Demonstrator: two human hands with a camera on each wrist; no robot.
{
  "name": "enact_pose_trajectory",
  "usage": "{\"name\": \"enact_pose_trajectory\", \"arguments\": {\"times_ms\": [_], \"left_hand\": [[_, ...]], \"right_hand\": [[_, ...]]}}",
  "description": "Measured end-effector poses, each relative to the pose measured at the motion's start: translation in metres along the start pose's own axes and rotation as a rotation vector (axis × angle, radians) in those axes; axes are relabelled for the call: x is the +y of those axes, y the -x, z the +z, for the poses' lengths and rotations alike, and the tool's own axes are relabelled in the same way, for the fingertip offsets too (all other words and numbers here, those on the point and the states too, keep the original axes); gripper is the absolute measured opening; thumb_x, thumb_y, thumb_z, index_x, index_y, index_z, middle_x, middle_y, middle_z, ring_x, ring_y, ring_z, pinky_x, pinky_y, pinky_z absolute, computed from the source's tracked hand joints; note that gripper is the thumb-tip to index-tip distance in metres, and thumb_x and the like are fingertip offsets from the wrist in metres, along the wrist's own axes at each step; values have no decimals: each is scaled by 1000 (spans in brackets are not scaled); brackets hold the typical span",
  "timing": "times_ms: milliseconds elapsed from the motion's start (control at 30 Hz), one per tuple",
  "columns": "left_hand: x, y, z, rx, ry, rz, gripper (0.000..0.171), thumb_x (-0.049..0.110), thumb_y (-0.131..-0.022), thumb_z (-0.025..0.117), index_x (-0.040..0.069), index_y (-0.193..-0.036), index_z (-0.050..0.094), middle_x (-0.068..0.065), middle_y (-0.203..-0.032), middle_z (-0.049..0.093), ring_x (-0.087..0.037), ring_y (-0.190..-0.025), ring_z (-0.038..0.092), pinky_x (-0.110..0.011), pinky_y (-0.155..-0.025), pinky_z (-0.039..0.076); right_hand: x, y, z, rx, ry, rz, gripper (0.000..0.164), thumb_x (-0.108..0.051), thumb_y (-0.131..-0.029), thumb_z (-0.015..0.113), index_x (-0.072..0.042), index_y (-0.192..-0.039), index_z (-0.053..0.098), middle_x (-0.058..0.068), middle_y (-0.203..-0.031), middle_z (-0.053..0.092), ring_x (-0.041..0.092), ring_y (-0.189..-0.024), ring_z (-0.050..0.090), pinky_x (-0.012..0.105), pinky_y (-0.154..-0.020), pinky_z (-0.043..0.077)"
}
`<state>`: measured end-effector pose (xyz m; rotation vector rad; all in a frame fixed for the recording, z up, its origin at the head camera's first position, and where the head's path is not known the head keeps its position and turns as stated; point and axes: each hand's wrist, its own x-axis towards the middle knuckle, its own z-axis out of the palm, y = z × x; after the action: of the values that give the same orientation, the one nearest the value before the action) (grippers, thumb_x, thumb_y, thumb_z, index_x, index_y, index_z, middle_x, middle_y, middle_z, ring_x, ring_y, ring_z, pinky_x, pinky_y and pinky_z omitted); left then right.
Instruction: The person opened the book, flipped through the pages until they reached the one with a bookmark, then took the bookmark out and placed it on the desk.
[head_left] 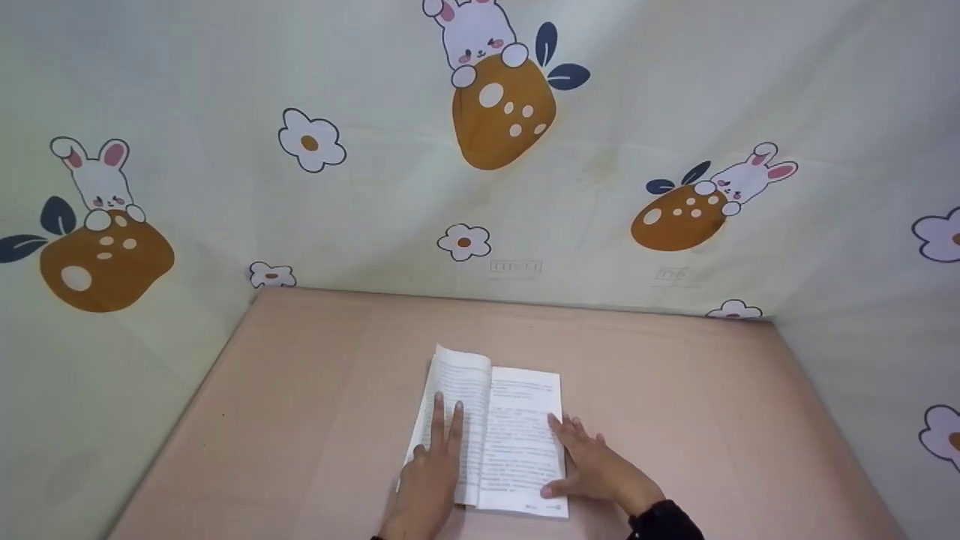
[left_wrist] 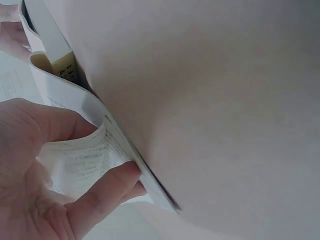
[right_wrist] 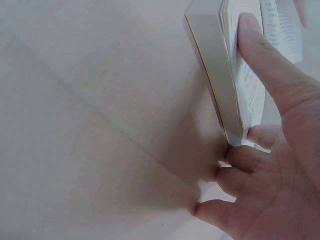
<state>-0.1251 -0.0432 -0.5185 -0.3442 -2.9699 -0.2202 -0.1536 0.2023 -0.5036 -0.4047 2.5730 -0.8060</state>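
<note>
An open paperback book (head_left: 521,442) with printed text lies on the table. My left hand (head_left: 431,476) rests on its left page, index and middle fingers straight and spread apart. In the left wrist view, the left page (left_wrist: 80,165) bows up beneath that hand, and a fingertip touches the outer edge. My right hand (head_left: 600,469) is at the book's right edge. Its thumb rests on the right page near the lower corner, and the index fingertip touches the page's side. From the right wrist, the other fingers (right_wrist: 220,212) are spread, with fingertips against the tabletop beside the page block (right_wrist: 215,65).
The pinkish-beige tabletop (head_left: 300,390) extends around the book. Pale cloth walls (head_left: 375,202) printed with rabbits, orange fruit and flowers rise at the back and both sides. A dark sleeve cuff (head_left: 664,521) covers the right wrist.
</note>
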Motion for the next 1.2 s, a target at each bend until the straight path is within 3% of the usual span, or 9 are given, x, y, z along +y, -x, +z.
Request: {"name": "enact_pose_trajectory", "arguments": {"times_ms": [133, 267, 433, 533, 667, 733, 800, 967, 1200], "left_hand": [[-1, 1, -1, 44, -58, 59, 73, -8, -71, 68, 4, -138, 42, -15, -147, 35, -19, -61, 52, -20, -43, 44], [-2, 0, -3, 42, -122, 64, 50, 1, -77, 66, 0, -126, 55, -14, -129, 57, -19, -65, 53, -21, -45, 44], [-2, -1, -5, -43, -145, 20, 41, 6, -81, 65, -5, -120, 58, -18, -123, 60, -23, -80, 58, -21, -49, 46], [-1, -2, -6, -27, -148, 11, 39, 14, -83, 65, -7, -116, 61, -19, -120, 62, -25, -84, 58, -24, -52, 49], [1, -4, -6, -35, -114, -13, 52, 36, -86, 59, -9, -113, 61, -22, -119, 61, -38, -107, 55, -38, -79, 53], [2, -5, -7, -75, -98, -31, 63, 47, -87, 54, -10, -113, 61, -24, -120, 59, -43, -119, 47, -44, -95, 45], [5, -6, -8, -119, -102, -34, 71, 54, -87, 50, -11, -114, 60, -26, -122, 58, -43, -124, 43, -47, -102, 39], [13, -7, -6, -142, -168, -31, 88, 68, -80, 48, -14, -111, 60, -31, -121, 56, -43, -112, 54, -42, -92, 49], [24, -5, 0, -191, -216, -126, 112, 83, -66, 46, -13, -123, 52, -33, -129, 49, -49, -111, 53, -43, -79, 55]], "right_hand": [[0, -1, 0, 3, -1, 6, 111, -50, -66, 76, -1, -147, 18, 31, -150, 12, 46, -139, 9, 66, -108, 6], [1, -2, 1, 0, 6, 3, 111, -50, -66, 76, -1, -147, 18, 31, -150, 12, 46, -139, 9, 66, -108, 6], [1, -3, -1, -12, 9, -1, 112, -50, -65, 76, 0, -147, 18, 31, -150, 11, 46, -139, 9, 68, -107, 6], [1, -2, -2, -21, 5, -14, 113, -50, -65, 76, 1, -147, 17, 32, -150, 9, 47, -139, 8, 69, -106, 6], [2, -2, -3, -39, -6, -26, 115, -49, -63, 78, 1, -147, 16, 33, -150, 7, 47, -139, 5, 69, -105, 4], [2, -2, -4, -48, -11, -26, 117, -48, -63, 79, 0, -147, 15, 33, -150, 6, 47, -139, 4, 69, -106, 3], [2, -1, -4, -56, -12, -22, 118, -48, -62, 79, 0, -148, 14, 33, -150, 5, 47, -140, 3, 68, -107, 2], [2, 0, -5, -71, -4, -24, 120, -48, -62, 80, 0, -148, 12, 33, -150, 4, 47, -140, 2, 67, -107, 1], [2, 2, -6, -95, 11, -41, 122, -49, -62, 80, 0, -148, 9, 33, -150, 1, 48, -139, 0, 68, -106, 0]]}}
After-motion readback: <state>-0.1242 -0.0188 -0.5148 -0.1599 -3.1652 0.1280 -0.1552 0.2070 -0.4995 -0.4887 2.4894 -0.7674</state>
